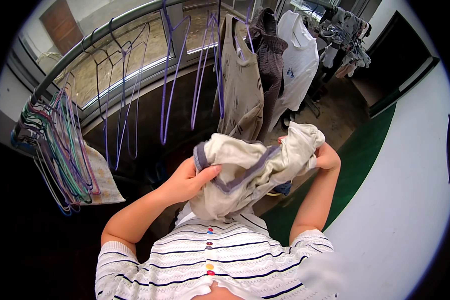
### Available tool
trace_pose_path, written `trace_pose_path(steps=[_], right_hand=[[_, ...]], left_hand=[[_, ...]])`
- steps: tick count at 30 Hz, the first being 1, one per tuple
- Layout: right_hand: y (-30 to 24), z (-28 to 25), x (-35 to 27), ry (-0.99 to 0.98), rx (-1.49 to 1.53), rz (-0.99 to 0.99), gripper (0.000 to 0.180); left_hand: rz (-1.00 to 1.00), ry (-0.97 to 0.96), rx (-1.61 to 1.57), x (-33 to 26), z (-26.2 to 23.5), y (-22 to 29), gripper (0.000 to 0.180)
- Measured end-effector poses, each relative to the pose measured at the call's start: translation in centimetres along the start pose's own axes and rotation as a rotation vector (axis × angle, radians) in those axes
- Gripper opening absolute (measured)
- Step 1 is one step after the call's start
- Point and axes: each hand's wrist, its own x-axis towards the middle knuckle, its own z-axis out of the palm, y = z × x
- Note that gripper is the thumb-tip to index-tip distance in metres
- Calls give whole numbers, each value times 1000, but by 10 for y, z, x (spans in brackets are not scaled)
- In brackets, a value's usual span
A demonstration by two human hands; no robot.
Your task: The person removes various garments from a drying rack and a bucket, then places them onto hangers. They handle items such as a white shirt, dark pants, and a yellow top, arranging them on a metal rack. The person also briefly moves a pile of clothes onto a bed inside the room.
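Note:
Between my hands, in front of my chest, is a bunched cream garment (245,175) with a grey-purple band that looks like a neckline. My left hand (190,179) grips its left side, thumb on top of the cloth beside the band. At the right end, my right hand (326,157) is closed round another part of the fabric, its fingers partly hidden by the folds. Just beyond the garment hang a brown-green sleeveless top (242,85), a dark crinkled garment (268,60) and a white shirt (295,60) with a small blue print.
A curved metal rail (80,47) runs along the windows. Purple hangers (171,85) hang from it, with a dense bunch of coloured hangers (67,150) and a patterned cloth (102,172) at the left. Small laundry (345,37) hangs at the far right, near a white-and-green wall (405,150).

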Motion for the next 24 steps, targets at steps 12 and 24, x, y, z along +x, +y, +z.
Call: trace_pose_path(steps=[12,24], right_hand=[[62,45,72,-4,-218,509,53],[109,46,82,21,685,308,74]], left_hand=[[100,-186,631,42,21,14,33],[-195,525,513,-7,-54,-131,39]])
